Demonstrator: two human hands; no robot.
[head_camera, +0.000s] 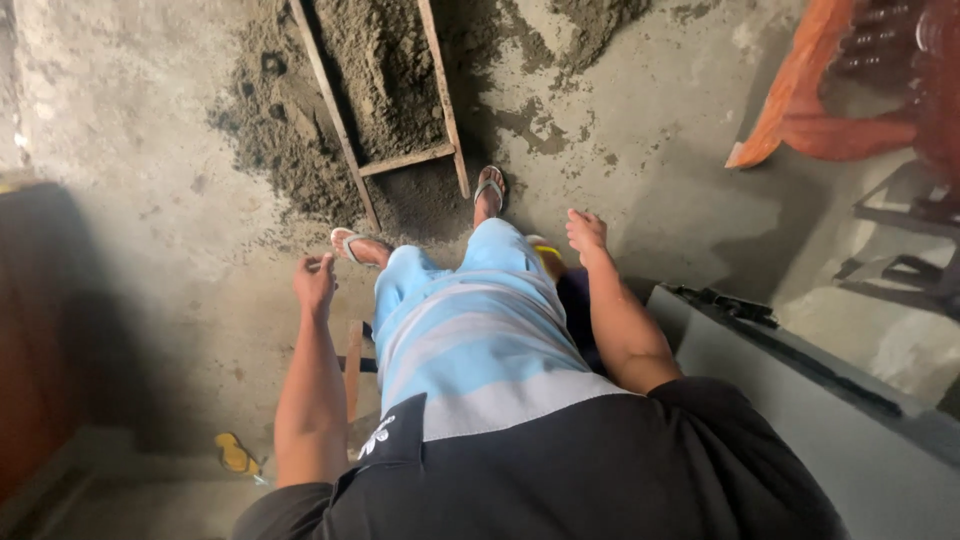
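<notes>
I look straight down at my own body: a black shirt, light blue striped shorts and feet in flip-flops on a concrete floor. My left hand (315, 283) hangs loosely curled beside my left thigh and holds nothing. On the other side, my right hand (586, 234) hangs by my right thigh with the fingers slightly bent, also without anything in it. A wooden frame (402, 160) lies in a heap of damp sand (385, 75) just ahead of my feet.
An orange plastic chair (800, 90) stands at the upper right. A grey flat panel (780, 400) leans at the right. A dark wooden piece of furniture (40, 330) fills the left edge. A yellow object (235, 455) lies on the floor at lower left.
</notes>
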